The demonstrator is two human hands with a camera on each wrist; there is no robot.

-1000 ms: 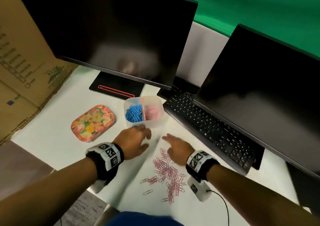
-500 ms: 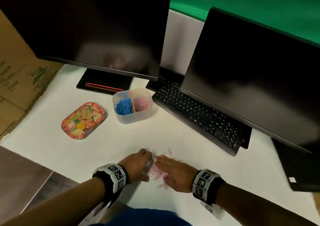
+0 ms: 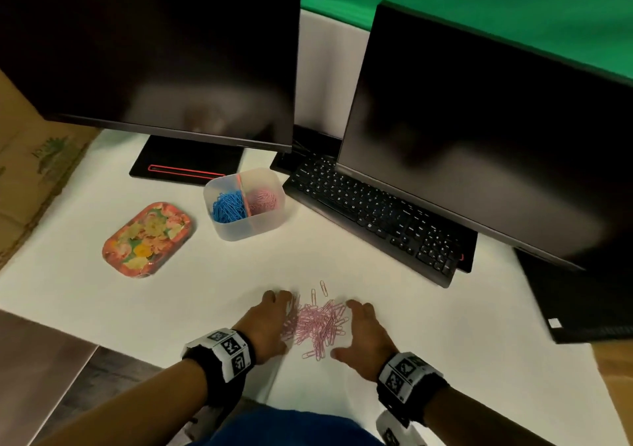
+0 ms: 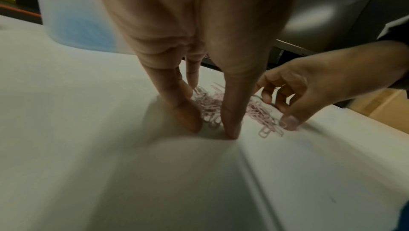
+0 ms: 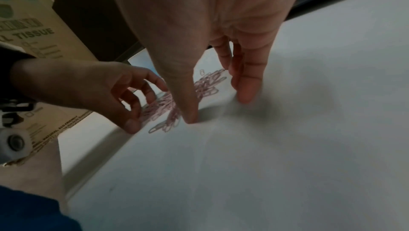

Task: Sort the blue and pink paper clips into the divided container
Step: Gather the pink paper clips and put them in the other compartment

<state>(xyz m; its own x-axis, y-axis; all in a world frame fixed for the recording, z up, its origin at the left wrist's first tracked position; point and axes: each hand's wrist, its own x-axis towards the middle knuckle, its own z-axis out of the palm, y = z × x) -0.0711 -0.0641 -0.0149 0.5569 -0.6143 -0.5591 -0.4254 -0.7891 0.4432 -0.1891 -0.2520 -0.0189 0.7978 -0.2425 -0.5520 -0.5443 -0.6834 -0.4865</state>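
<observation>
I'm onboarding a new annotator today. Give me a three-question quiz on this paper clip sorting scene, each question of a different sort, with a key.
1. True or false: the left hand and right hand flank the loose pink paper clips on the table.
2. Which compartment of the divided container holds the blue paper clips, seen from the head camera? A left, B right, C neither.
3. Fill in: the floral tray lies to the ____ of the container in the head view.

Key: 1 true; 2 A; 3 left.
</observation>
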